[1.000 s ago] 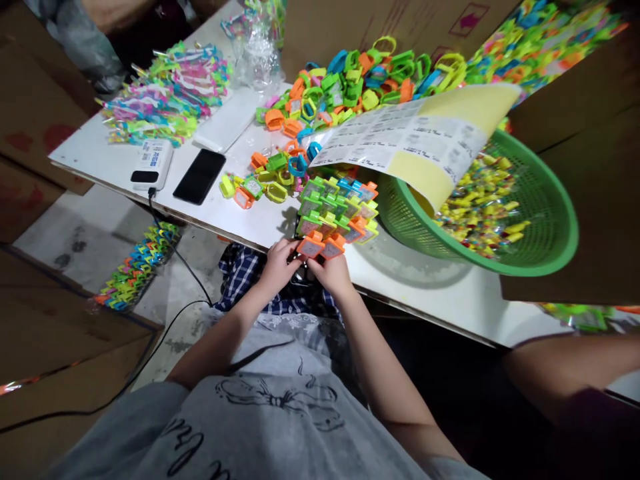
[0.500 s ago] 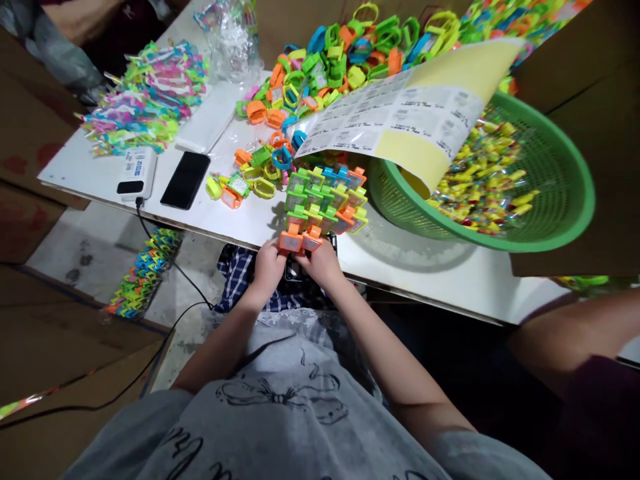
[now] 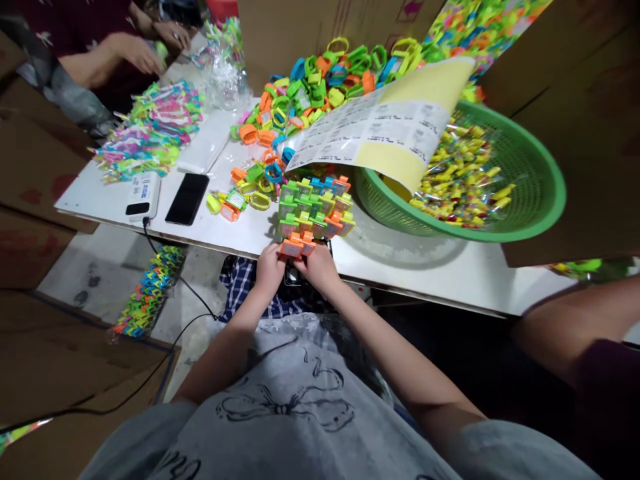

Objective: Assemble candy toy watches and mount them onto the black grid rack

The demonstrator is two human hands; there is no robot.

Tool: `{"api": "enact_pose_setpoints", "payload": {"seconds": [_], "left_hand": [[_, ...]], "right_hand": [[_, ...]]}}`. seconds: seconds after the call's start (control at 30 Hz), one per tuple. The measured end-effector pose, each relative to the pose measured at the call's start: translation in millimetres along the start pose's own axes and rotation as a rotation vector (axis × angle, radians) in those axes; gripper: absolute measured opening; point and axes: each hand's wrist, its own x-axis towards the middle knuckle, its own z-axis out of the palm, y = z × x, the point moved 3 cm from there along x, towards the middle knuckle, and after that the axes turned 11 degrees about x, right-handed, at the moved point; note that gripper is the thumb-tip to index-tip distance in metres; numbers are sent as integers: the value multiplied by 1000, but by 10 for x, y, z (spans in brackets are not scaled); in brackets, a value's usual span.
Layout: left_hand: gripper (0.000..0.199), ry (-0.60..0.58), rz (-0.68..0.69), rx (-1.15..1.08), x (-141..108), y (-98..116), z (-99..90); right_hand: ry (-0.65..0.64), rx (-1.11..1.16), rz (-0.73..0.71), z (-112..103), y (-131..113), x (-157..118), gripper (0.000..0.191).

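At the table's front edge, my left hand (image 3: 270,269) and my right hand (image 3: 319,267) are close together, fingers closed on the orange toy watches (image 3: 299,245) at the near end of a block. The block of green, yellow, blue and orange toy watches (image 3: 315,208) stands in tight rows just beyond my fingers. My fingertips are partly hidden behind the orange pieces. Loose watches (image 3: 250,190) lie left of the block, and a large heap of them (image 3: 310,87) is farther back. A label sheet (image 3: 373,130) curls over the heap's right side.
A green basket (image 3: 543,180) of yellow wrapped pieces stands at the right. A phone (image 3: 187,199), a power bank (image 3: 144,197) with a cable and a pile of colourful packets (image 3: 155,130) are at the left. Other people's arms show at upper left and far right.
The view has shifted, showing more of the person at upper left. The two orange watches at my fingers now sit closer together. My hands remain at the block's near end.
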Motion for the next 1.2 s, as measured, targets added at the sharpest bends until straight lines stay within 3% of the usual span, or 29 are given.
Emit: {"api": "enact_pose_setpoints", "payload": {"seconds": [0.23, 0.4, 0.5, 0.63, 0.7, 0.73, 0.77, 0.9, 1.0, 1.13, 1.2], "left_hand": [[13, -33, -61, -67, 123, -12, 38], [15, -82, 2, -49, 142, 16, 9], [24, -37, 53, 41, 162, -33, -233], [33, 181, 90, 464, 500, -147, -896], [37, 182, 69, 592, 795, -219, -1205], [41, 109, 49, 802, 948, -259, -1303], [42, 60, 53, 864, 1088, -289, -1378], [33, -147, 107, 1005, 1436, -359, -1381], [23, -203, 117, 1061, 1519, -363, -1306], [21, -98, 76, 1079, 1510, -261, -1407], [23, 5, 34, 1077, 1354, -138, -1495]], "right_hand": [[46, 14, 32, -71, -87, 37, 19], [57, 25, 73, -114, -100, 55, 17], [39, 51, 89, -148, -99, 72, 16], [-17, 120, 120, -173, -90, 79, 16], [-9, 154, 129, -189, -76, 37, 17], [19, 167, 129, -204, -64, -3, 19], [65, 180, 123, -224, -49, -56, 22], [286, 241, 84, -336, 60, -379, 29], [372, 295, 32, -426, 162, -650, 24], [401, 402, -69, -538, 227, -905, 22], [400, 432, -130, -564, 181, -970, 21]]}}
